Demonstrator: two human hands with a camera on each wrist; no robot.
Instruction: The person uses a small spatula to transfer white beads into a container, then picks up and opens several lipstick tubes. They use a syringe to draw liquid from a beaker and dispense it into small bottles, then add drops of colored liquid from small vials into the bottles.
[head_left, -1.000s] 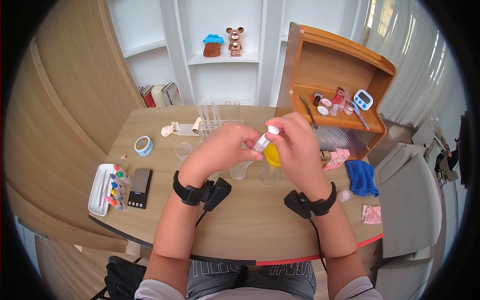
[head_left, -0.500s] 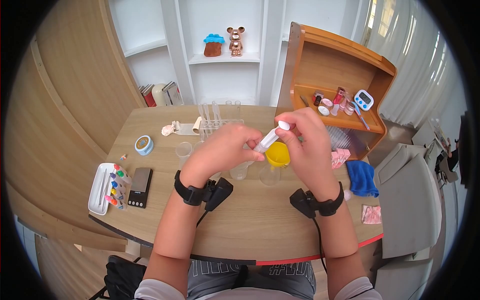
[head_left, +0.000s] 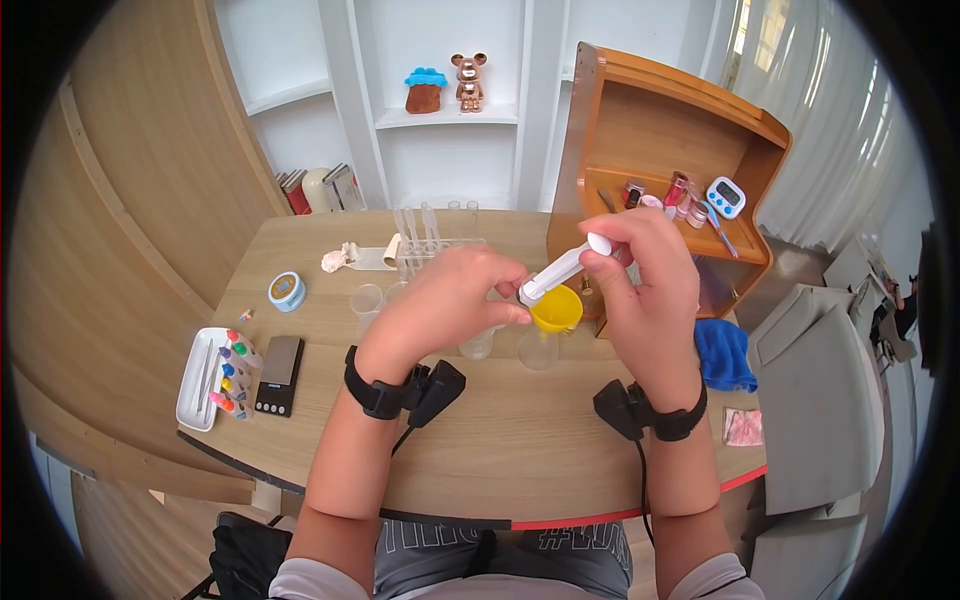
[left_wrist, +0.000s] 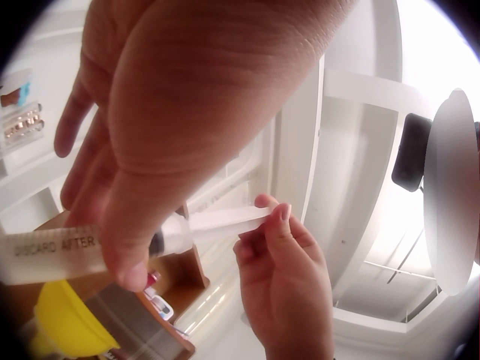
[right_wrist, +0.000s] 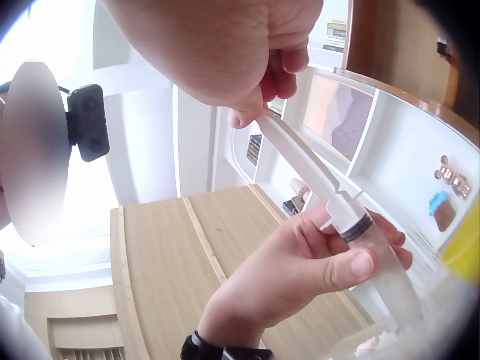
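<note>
My left hand (head_left: pixel 435 305) grips the clear barrel of a large syringe (left_wrist: pixel 52 255) between thumb and fingers. Printed letters run along that barrel in the left wrist view. The thumb and fingers of my right hand (head_left: pixel 655 295) pinch the white plunger (right_wrist: pixel 300 156) at its end. Much of the plunger stands out of the barrel, and its black rubber stopper (right_wrist: pixel 356 227) sits close to the barrel's open end. Below the hands, a yellow funnel (head_left: pixel 558 310) rests in the mouth of a clear flask (head_left: pixel 540 352). The syringe's tip is hidden behind my left hand in the head view.
Test tubes (head_left: pixel 430 222) stand in a rack at the back. To the left lie a black scale (head_left: pixel 280 375), a white tray (head_left: pixel 187 400), colored dropper bottles (head_left: pixel 228 375) and a blue round tin (head_left: pixel 287 291). On the right are a wooden cabinet (head_left: pixel 680 110) and a blue cloth (head_left: pixel 725 355).
My right hand has moved right and a little up, drawing the plunger farther out of the syringe barrel. My left hand has stayed almost in place.
</note>
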